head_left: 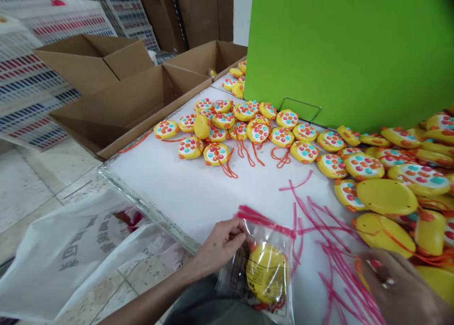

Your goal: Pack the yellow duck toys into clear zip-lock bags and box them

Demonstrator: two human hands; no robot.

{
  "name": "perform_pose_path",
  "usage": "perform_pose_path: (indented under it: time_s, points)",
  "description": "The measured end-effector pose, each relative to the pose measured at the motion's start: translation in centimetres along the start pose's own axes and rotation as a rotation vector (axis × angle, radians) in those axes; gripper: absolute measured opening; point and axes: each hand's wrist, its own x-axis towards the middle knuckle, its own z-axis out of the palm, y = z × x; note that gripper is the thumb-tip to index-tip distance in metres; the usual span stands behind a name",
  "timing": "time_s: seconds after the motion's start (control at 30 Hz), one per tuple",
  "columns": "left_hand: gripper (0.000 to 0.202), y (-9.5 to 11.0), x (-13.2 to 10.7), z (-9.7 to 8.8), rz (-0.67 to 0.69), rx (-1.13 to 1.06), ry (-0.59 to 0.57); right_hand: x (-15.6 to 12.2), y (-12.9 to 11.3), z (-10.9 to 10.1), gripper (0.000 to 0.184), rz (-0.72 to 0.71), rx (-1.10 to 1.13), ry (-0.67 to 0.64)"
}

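My left hand (229,242) pinches the top corner of a clear plastic bag (289,287) near the table's front edge. Inside the bag lies a yellow oval toy (266,273), its plain side with dark print facing up. Pink strips (266,219) lie along the bag's top edge. At the lower right my right hand (400,287) is smeared by motion, its fingers curled around a yellow toy (361,274) with a patterned part, mostly hidden. A pile of similar yellow toys (386,196) with coloured dots and orange cords is just beyond that hand.
More dotted toys (223,120) spread across the back of the white table (152,183). Loose pink strips (336,259) lie between my hands. A green panel (347,50) stands behind. Open cardboard boxes (135,102), a white sack (81,254) and stacked crates (31,79) are left.
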Motion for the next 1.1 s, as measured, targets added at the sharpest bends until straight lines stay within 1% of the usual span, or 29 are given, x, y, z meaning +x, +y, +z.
perform_pose_path:
  time_s: [0.03, 0.07, 0.1, 0.17, 0.2, 0.27, 0.33, 0.37, 0.43, 0.5, 0.57, 0.67, 0.77, 0.83, 0.9, 0.93, 1.0, 1.03, 1.07, 1.1]
  points:
    - [0.011, -0.1, 0.0, 0.0, 0.009, -0.031, -0.006, 0.2, -2.3, 0.5, 0.03, 0.006, 0.012, -0.092]
    - [0.01, -0.2, -0.1, 0.0, 0.019, -0.061, -0.008, 0.4, -4.5, 1.1, 0.031, 0.008, 0.064, -0.112]
    - [0.009, -0.2, -0.1, 0.0, 0.025, -0.089, -0.009, 0.6, -6.4, 1.6, 0.033, 0.021, 0.133, -0.18]
    - [0.009, -0.4, -0.2, 0.0, 0.026, -0.141, -0.015, 1.1, -9.0, 2.7, 0.035, 0.025, 0.288, -0.363]
    - [0.009, -0.5, -0.3, 0.0, 0.023, -0.162, -0.016, 1.3, -9.7, 3.2, 0.035, 0.027, 0.363, -0.462]
    - [0.01, -0.7, -0.4, 0.0, 0.019, -0.183, -0.017, 1.6, -10.3, 4.2, 0.033, 0.042, 0.491, -0.602]
    - [0.011, -1.0, -0.5, 0.0, 0.013, -0.185, -0.018, 1.6, -10.2, 5.1, 0.026, 0.072, 0.59, -0.669]
    - [0.012, -1.2, -0.5, 0.0, 0.009, -0.187, -0.022, 1.6, -10.0, 5.4, 0.021, 0.085, 0.631, -0.679]
    - [0.013, -1.5, -0.6, -0.2, -0.006, -0.205, -0.024, 1.4, -9.7, 5.8, 0.017, 0.089, 0.697, -0.665]
    - [0.013, -1.8, -0.7, -0.3, -0.038, -0.236, 0.001, 1.1, -9.4, 5.9, 0.017, 0.073, 0.727, -0.613]
    - [0.014, -1.9, -0.7, -0.5, -0.074, -0.248, 0.046, 0.8, -9.3, 5.7, 0.016, 0.048, 0.724, -0.565]
    - [0.013, -1.9, -0.6, -0.7, -0.098, -0.205, 0.104, 0.2, -9.6, 5.2, 0.014, 0.003, 0.681, -0.542]
    - [0.019, -1.9, -0.5, -0.4, -0.088, -0.187, 0.135, -0.3, -10.5, 4.6, 0.019, -0.091, 0.597, -0.52]
    - [0.014, -1.9, -0.8, -0.3, -0.085, -0.177, 0.128, -0.4, -10.9, 4.1, 0.023, -0.174, 0.537, -0.51]
    - [0.013, -1.3, -1.2, -0.7, -0.091, -0.143, 0.142, 0.1, -10.7, 3.6, 0.022, -0.269, 0.478, -0.476]
    - [0.015, -0.7, -1.5, -1.4, -0.091, -0.119, 0.165, 0.6, -10.3, 3.3, 0.02, -0.311, 0.454, -0.415]
    - [0.015, 1.5, -2.2, -3.5, -0.062, -0.085, 0.251, 2.5, -9.3, 2.7, 0.015, -0.332, 0.42, -0.214]
    - [0.013, 3.0, -2.5, -4.9, -0.02, -0.072, 0.322, 3.8, -8.7, 2.4, 0.013, -0.302, 0.397, -0.116]
    - [0.013, 4.6, -2.9, -6.4, 0.055, -0.044, 0.459, 5.3, -8.2, 2.2, 0.013, -0.253, 0.355, -0.05]
    - [0.013, 6.2, -3.3, -7.8, 0.174, 0.012, 0.676, 7.0, -7.9, 2.1, 0.016, -0.199, 0.292, -0.022]
